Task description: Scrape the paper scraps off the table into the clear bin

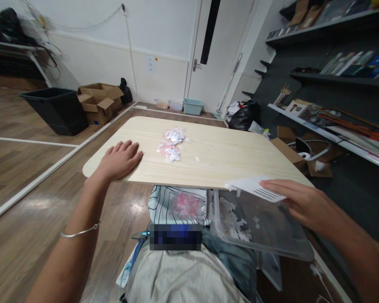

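Note:
My left hand (pixel 120 160) lies flat, fingers stretched out, on the near left corner of a light wooden table (pixel 221 155). A pile of small white and pink paper scraps (pixel 172 144) sits on the table just to its right, apart from it. My right hand (pixel 300 200) holds a white paper sheet with printed lines (pixel 255 188) at the table's near right edge. Below it a clear plastic bin (pixel 259 229) holds more white scraps. Pink scraps (pixel 186 205) lie on the patterned cloth in my lap.
A black bin (pixel 55 109) and open cardboard boxes (pixel 99 101) stand on the wooden floor at left. A white door (pixel 221 54) is at the back. Dark shelves (pixel 334 80) with books and boxes line the right wall. A black bag (pixel 246 115) lies behind the table.

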A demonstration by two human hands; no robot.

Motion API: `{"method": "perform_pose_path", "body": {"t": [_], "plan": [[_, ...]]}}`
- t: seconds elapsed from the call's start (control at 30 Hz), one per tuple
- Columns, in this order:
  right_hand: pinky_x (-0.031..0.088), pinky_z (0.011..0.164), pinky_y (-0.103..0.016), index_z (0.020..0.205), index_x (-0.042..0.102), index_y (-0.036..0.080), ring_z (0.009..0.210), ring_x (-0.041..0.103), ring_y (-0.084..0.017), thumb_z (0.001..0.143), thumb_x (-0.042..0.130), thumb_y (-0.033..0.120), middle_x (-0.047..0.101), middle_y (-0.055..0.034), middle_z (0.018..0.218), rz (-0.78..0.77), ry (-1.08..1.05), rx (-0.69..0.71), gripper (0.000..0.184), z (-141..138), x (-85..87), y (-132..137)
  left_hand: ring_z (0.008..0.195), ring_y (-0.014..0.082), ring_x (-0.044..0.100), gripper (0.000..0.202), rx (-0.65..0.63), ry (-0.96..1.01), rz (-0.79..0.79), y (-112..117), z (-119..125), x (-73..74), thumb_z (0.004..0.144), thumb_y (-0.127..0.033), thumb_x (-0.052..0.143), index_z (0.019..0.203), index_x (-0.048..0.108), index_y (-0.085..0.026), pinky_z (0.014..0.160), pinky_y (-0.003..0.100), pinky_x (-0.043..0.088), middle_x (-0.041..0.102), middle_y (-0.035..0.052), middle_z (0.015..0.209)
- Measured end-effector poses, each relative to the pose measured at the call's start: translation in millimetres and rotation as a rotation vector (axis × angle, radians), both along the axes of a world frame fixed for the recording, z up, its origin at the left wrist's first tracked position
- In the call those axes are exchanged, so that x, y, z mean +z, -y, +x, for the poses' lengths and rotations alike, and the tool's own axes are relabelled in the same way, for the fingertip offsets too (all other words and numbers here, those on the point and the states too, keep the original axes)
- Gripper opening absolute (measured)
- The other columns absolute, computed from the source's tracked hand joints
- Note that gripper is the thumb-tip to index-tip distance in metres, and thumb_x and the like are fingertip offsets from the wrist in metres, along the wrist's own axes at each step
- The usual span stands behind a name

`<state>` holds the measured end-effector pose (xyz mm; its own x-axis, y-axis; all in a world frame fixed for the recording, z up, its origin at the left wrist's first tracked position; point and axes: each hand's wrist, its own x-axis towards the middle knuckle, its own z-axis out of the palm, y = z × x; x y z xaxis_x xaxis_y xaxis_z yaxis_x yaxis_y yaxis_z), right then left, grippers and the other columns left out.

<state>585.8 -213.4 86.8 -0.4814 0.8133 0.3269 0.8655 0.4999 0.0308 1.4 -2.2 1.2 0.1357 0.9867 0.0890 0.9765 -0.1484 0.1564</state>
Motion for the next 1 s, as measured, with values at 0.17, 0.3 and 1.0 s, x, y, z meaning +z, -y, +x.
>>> {"method": "perform_pose_path", "body": {"t": [0.17, 0.3, 1.0], "plan": [[0.078, 0.127, -0.055, 0.158, 0.098, 0.034, 0.141, 0.095, -0.037, 0.107, 0.060, 0.005, 0.096, -0.0065, 0.157, 0.036, 0.029, -0.117, 0.070, -14.8, 19.4, -15.3, 0.190, 0.0432, 0.051, 0.078, 0.012, 0.002, 0.017, -0.5, -0.5, -1.3, 0.131, -0.053, 0.028, 0.189, 0.069, -0.021, 0.154, 0.060, 0.041, 0.056, 0.0185, 0.205], [0.080, 0.120, -0.046, 0.141, 0.103, 0.025, 0.130, 0.099, -0.033, 0.098, 0.061, 0.000, 0.100, -0.0101, 0.142, -0.043, 0.106, -0.080, 0.065, -40.4, 15.4, -37.4, 0.190, 0.0425, 0.050, 0.078, 0.009, 0.004, 0.023, -1.1, -1.0, -3.5, 0.132, -0.056, 0.030, 0.190, 0.069, -0.021, 0.154, 0.059, 0.041, 0.056, 0.0189, 0.205], [0.078, 0.099, -0.041, 0.166, 0.092, 0.029, 0.124, 0.099, -0.036, 0.116, 0.061, 0.007, 0.099, -0.0122, 0.144, 0.081, 0.187, -0.274, 0.063, -108.4, 27.7, -60.4, 0.190, 0.0466, 0.050, 0.076, -0.005, 0.027, 0.045, -2.4, -2.3, -6.5, 0.129, -0.055, 0.035, 0.188, 0.071, -0.021, 0.153, 0.065, 0.041, 0.058, 0.0203, 0.203]]}}
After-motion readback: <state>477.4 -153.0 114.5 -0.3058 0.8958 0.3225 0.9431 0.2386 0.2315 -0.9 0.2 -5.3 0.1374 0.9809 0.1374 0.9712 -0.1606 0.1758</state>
